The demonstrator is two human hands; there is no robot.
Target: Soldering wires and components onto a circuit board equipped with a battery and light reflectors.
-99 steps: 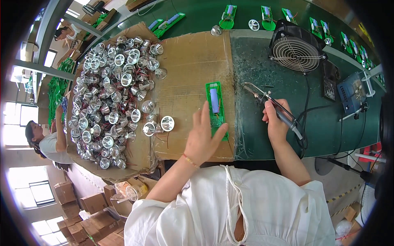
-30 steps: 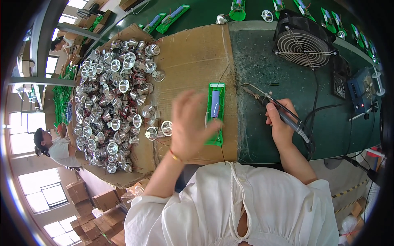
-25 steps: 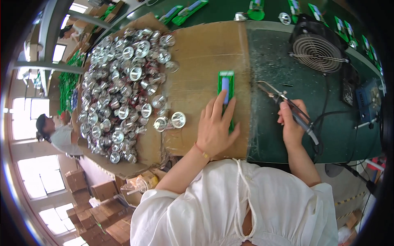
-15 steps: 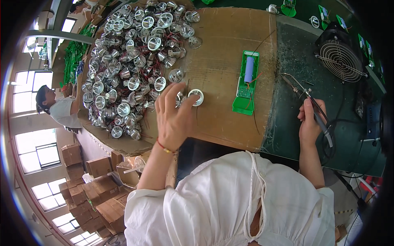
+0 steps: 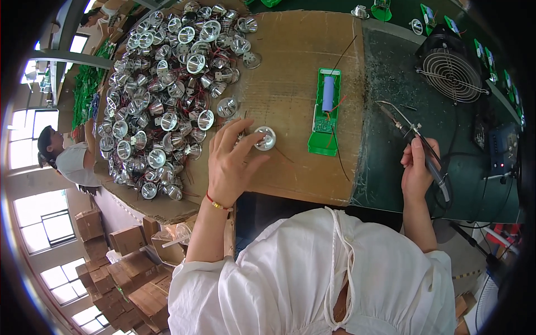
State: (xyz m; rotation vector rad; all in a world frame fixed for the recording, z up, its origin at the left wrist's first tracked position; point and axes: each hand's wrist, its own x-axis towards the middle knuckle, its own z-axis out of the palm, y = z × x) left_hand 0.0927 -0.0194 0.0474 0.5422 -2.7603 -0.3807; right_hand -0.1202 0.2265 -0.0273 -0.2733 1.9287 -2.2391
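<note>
My left hand (image 5: 228,167) hovers over the cardboard, thumb and fingers apart. Its index fingertip reaches the edge of a small silver reflector cup (image 5: 267,143) with a white rim; whether they touch I cannot tell. Part of that cup is hidden behind the fingers. In my right hand (image 5: 417,170) is a soldering iron (image 5: 431,166), its thin metal tip and feed tube pointing up and left. Between the hands lies an open green plastic housing (image 5: 323,143), with a blue cylindrical battery (image 5: 328,94), a small green circuit board (image 5: 324,124) and loose wires.
A large heap of reflector cups (image 5: 162,106) with red and black wires covers the left side. A cardboard sheet (image 5: 279,67) lies on the green bench (image 5: 385,184). Behind the iron stands a black fan with a wire guard (image 5: 451,73). Another person (image 5: 70,156) sits beyond the heap.
My left thumb and index finger have come down around the near side of the reflector cup, which has turned slightly. The right hand still holds the iron. The whole view has shifted a little.
</note>
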